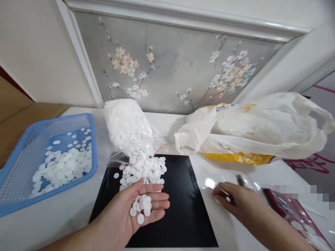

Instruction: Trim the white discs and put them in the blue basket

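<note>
Palm up over the black board (180, 209), my left hand (141, 205) has its fingers spread, with several small white discs (142, 204) lying on the palm. Behind it, a heap of white discs (146, 167) spills from the mouth of a clear plastic bag (128, 125) full of more discs. My right hand (230, 198) is to the right of the board, its fingers pinched together low over the white table. Something thin and dark shows at its fingertips, too small to name. Clear plastic film lies around that hand.
A blue basket (94, 153) with white discs stands at the left. A white and yellow plastic bag (243, 129) lies at the back right. A dark red packet (295, 209) with white discs is at the right. A framed floral panel (170, 66) rises behind.
</note>
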{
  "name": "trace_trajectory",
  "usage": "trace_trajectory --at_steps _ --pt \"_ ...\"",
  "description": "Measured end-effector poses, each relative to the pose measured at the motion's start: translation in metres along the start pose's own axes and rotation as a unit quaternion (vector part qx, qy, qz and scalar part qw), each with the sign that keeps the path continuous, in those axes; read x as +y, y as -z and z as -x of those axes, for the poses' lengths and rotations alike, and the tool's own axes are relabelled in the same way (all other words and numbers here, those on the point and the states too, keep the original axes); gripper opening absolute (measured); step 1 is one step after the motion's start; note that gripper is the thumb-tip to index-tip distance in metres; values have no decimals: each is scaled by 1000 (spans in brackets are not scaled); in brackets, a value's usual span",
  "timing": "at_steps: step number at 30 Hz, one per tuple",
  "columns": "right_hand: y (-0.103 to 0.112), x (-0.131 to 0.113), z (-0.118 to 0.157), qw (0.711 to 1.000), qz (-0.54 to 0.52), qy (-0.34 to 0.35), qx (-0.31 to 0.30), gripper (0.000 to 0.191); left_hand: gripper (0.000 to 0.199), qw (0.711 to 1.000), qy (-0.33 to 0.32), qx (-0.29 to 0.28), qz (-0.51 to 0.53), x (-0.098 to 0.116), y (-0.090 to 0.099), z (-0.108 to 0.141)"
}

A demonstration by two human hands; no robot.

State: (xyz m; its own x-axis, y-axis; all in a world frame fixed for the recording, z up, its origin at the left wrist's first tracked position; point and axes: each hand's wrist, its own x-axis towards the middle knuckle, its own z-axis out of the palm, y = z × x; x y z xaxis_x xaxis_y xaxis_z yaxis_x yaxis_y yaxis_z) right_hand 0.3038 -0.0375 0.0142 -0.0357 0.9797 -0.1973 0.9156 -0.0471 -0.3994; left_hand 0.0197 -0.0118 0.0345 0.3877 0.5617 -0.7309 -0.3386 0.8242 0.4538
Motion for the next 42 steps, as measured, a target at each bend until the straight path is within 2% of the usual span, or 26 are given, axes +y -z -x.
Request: trace_trajectory --at_steps 2,4,7,10,12,15,19,21,24,27,34,39,42 --pt "2 13 3 999 15 -6 49 21 43 1000 16 -15 18 -2 0 -2" --pt "3 13 6 996 23 -5 81 27 46 999 18 -34 28 -2 1 -3" --pt "3 -5 9 996 31 -5 83 34 50 998 17 -48 35 -2 3 -2" --pt "0 -27 8 994 22 22 103 43 55 997 19 -60 45 -1 4 -2" --pt "-5 -37 5 991 -11 40 128 39 57 996 20 -66 50 -1 5 -2" --pt "-16 -40 2 985 -68 57 150 17 58 996 22 -67 54 -1 5 -3" --pt "-27 -34 1 986 -98 62 123 19 60 995 20 -78 57 -3 5 -2" --pt "-28 -33 1 986 -107 54 117 21 51 997 9 -70 32 1 4 3" --pt "-27 -35 1 985 -119 47 112 23 26 997 -47 -52 -23 11 2 13" --pt "-28 -37 2 985 -134 44 99 24 11 994 -95 -42 -16 16 0 19" --pt "-30 -36 3 980 -172 48 92 22 39 996 -4 -57 62 -3 -2 1" --pt "-28 -35 1 980 -174 36 85 23 59 991 14 -94 91 -2 1 -3" --pt "-27 -33 2 981 -173 36 78 23 64 989 19 -110 100 -1 2 -3"
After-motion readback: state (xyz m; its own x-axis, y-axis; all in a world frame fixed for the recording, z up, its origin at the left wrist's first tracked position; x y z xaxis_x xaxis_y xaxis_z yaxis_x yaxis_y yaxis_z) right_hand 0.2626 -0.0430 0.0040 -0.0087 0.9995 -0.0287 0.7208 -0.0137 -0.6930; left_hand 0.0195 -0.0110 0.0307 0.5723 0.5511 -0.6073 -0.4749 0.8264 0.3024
